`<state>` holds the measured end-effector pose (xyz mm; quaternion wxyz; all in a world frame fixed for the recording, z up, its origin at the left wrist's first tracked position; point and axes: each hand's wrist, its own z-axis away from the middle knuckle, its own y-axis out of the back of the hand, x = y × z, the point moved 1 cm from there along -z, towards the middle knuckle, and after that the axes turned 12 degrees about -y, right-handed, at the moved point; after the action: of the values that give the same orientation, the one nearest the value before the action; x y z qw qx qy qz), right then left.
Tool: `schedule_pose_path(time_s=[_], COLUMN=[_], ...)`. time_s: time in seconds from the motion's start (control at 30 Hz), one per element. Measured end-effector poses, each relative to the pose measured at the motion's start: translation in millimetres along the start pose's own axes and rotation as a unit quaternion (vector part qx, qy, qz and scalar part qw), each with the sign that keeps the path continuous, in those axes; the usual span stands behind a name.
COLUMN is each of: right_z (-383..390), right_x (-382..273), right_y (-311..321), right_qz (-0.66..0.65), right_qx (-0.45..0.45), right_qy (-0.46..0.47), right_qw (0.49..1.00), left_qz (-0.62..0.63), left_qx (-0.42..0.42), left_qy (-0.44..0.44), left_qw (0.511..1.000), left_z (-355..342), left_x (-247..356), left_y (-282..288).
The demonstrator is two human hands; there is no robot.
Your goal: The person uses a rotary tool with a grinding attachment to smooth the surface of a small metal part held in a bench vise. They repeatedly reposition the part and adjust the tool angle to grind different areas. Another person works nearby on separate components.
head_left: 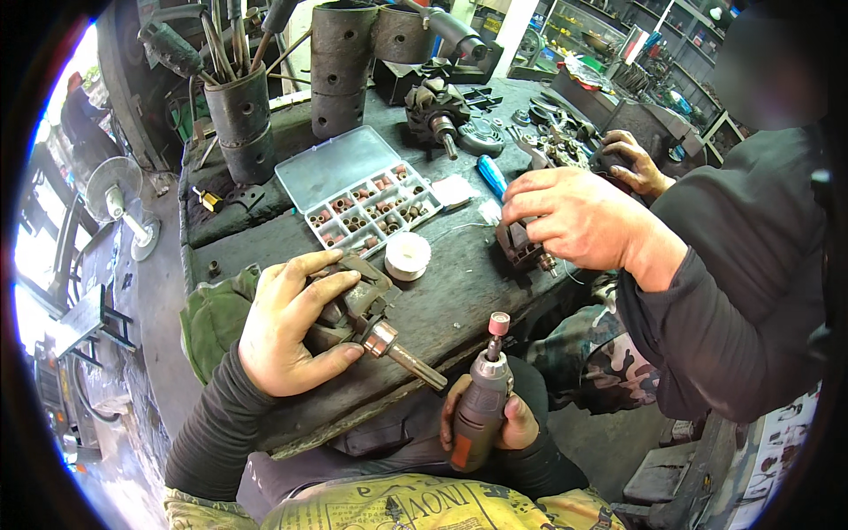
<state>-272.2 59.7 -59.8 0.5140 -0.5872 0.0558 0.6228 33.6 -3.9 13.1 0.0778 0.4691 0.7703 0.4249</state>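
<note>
My left hand [281, 331] grips an alternator rotor [358, 305] with metal claws; its bare shaft [411, 362] points toward the lower right, over the bench edge. In my right hand [519, 428], close to my body, is a grey rotary tool [481, 406] held upright. A small pink abrasive drum [499, 324] is fitted at its tip. The drum and the rotor are apart. Just beyond the rotor stands a white spool [408, 256], and a green cloth [221, 318] lies beside my left wrist.
An open plastic organizer [336, 172] holds several small sanding drums. Dark metal cylinders [338, 71] and a tool holder [240, 124] stand behind. At right, a co-worker's hand [587, 216] is over a dark metal part [521, 247], near a blue handle [491, 177]. Another rotor [436, 115] lies farther back.
</note>
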Motion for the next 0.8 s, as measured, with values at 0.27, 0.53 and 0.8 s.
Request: schedule_pose_path(time_s=[0.27,0.53,0.8], right_z=[0.4,0.1,2.2], right_x=[-0.2,-1.5,0.3], right_y=[4.9,1.7,2.1], right_qz=[0.000,-0.009,-0.016], right_qx=[-0.006,0.000,0.003], right_qy=[0.001,0.000,-0.014], right_qw=[1.000,1.000,1.000], left_qz=[0.006,0.001,0.002], left_qx=[-0.003,0.003,-0.001], left_qy=[0.013,0.005,0.016], left_qw=[1.000,1.000,1.000], left_z=[-1.4,-4.2,-1.1], left_x=[0.2,2.2,0.5], left_y=[-2.9,-2.2,-4.1])
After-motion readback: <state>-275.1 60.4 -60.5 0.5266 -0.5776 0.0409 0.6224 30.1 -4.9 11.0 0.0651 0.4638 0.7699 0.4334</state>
